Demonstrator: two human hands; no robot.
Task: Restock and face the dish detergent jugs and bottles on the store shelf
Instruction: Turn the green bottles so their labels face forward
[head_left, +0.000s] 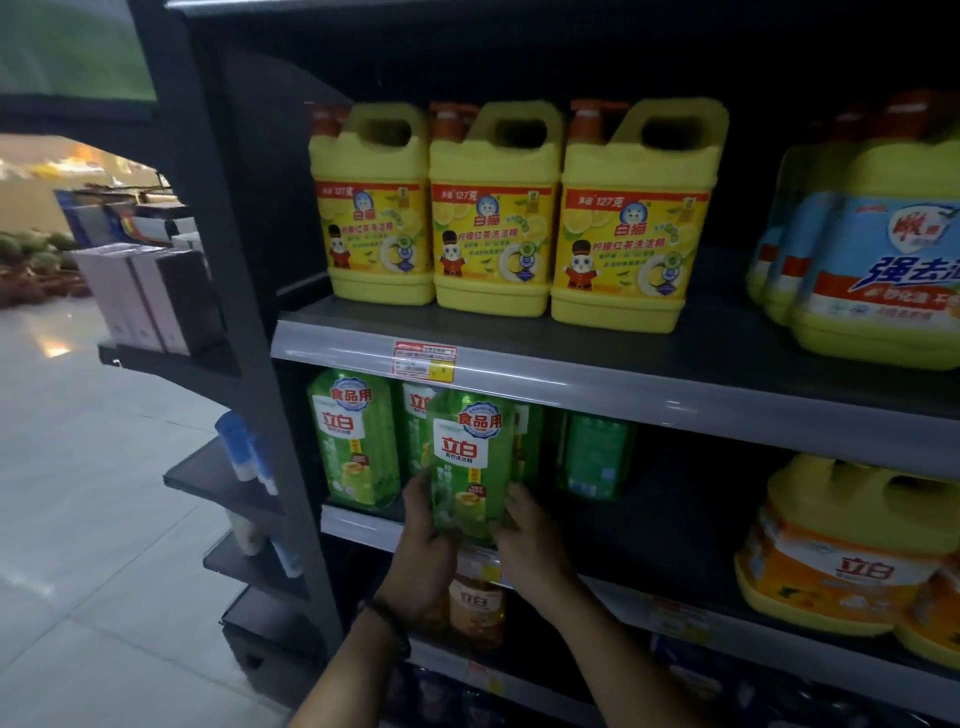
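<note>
A green dish detergent bottle (470, 462) with a white label stands at the front edge of the middle shelf (670, 525), label facing out. My left hand (426, 551) grips its lower left side and my right hand (524, 540) grips its lower right side. More green bottles stand on the same shelf: one at the left (353, 436), one behind the held bottle (415, 410), one set back at the right (595, 454). Three yellow jugs (493, 213) line the upper shelf, labels forward.
Yellow jugs with blue labels (862, 244) fill the upper right. Yellow jugs with orange labels (841, 551) sit at the middle shelf's right. An orange bottle (475, 608) stands on the shelf below my hands. A dark upright post (244, 312) and side racks bound the left.
</note>
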